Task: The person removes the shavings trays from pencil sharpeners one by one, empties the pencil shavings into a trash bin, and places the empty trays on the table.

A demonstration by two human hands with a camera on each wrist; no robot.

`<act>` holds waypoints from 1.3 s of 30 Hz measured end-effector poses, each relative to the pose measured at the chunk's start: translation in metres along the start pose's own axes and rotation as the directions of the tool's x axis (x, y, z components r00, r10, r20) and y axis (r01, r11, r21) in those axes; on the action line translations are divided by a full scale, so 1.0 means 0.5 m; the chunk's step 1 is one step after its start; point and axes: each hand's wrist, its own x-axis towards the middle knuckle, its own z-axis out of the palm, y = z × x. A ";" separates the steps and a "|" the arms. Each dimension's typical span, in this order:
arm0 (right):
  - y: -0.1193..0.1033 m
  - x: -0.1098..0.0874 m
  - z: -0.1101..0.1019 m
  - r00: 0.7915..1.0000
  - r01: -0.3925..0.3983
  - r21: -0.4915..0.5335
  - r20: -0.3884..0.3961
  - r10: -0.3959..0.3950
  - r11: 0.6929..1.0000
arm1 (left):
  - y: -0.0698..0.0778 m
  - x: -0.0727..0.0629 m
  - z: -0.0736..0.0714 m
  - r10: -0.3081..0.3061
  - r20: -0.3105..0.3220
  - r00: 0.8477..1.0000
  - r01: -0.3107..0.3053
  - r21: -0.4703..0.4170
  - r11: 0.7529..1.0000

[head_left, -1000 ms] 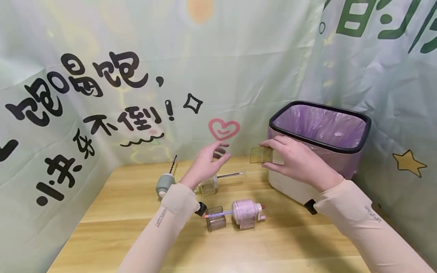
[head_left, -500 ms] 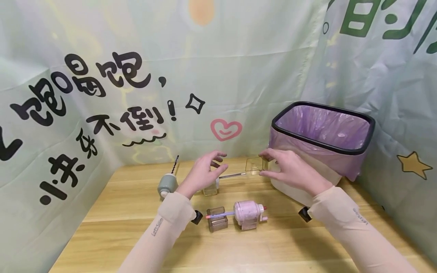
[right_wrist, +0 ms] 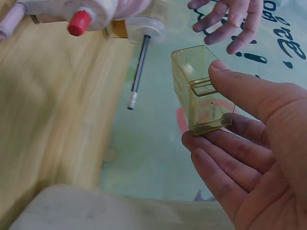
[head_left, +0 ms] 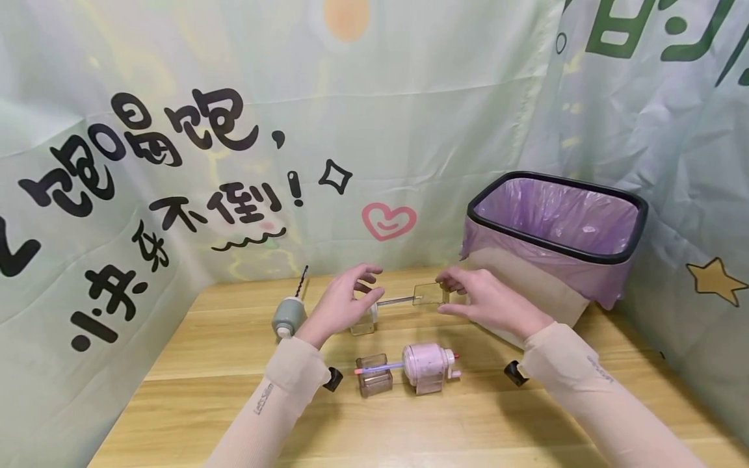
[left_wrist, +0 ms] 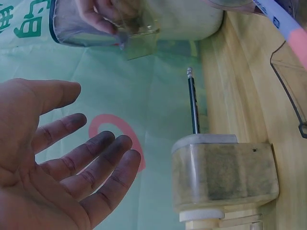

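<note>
My right hand point(head_left: 491, 300) pinches a see-through yellowish shavings drawer point(right_wrist: 206, 96) between thumb and fingers, above the back of the table. In the right wrist view the drawer is tilted and its walls look nearly clean. My left hand point(head_left: 345, 300) holds nothing; its fingers are loosely bent and their tips are smudged dark. Close by it lies a pencil sharpener point(left_wrist: 225, 175) with a clouded, dirty clear body. From its white face a dark pencil point(left_wrist: 194, 108) sticks out to the right. In the head view my left hand partly covers this sharpener.
In front lies a pink sharpener point(head_left: 426, 368) with a blue-and-pink pencil point(head_left: 380, 368) over a brown see-through drawer point(head_left: 374, 385). A grey-blue sharpener point(head_left: 289, 317) with a dark twisted pencil is at left. At back right stands a bin point(head_left: 526, 273) with a purple bag.
My right hand has moved down and left with the drawer, away from the bin and toward the left hand. The left hand has dropped slightly near the sharpener.
</note>
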 end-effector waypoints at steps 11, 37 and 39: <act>0.011 0.014 0.034 0.998 -0.026 0.063 0.062 0.022 0.998 | -0.019 -0.015 -0.008 -0.010 -0.016 1.000 0.010 0.008 1.000; 0.039 0.023 0.100 0.973 -0.057 0.135 0.229 0.025 0.989 | -0.063 -0.062 -0.011 -0.020 -0.007 1.000 0.020 -0.023 1.000; 0.038 0.024 0.101 0.971 -0.052 0.128 0.237 0.021 0.990 | -0.064 -0.064 -0.012 -0.026 0.003 1.000 0.027 -0.029 0.999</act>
